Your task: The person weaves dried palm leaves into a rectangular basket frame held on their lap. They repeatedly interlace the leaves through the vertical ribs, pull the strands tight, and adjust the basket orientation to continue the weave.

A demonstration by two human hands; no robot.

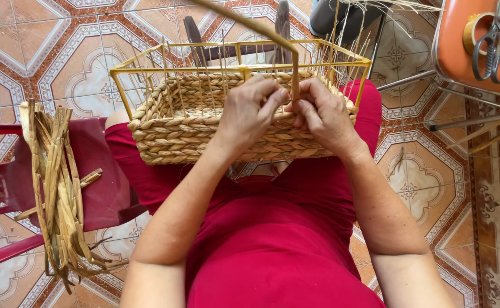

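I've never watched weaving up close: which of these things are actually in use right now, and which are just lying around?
In use:
- basket on the lap, half woven
- yellow frame around it
- strand, pinched at the rim
- left hand and right hand, both on the rim

Lying about:
- bundle of strands over the red chair
- scissors on the orange seat
- tiled floor

orange stool (461,40) cropped, fingertips (295,111) hidden behind strand (261,28)
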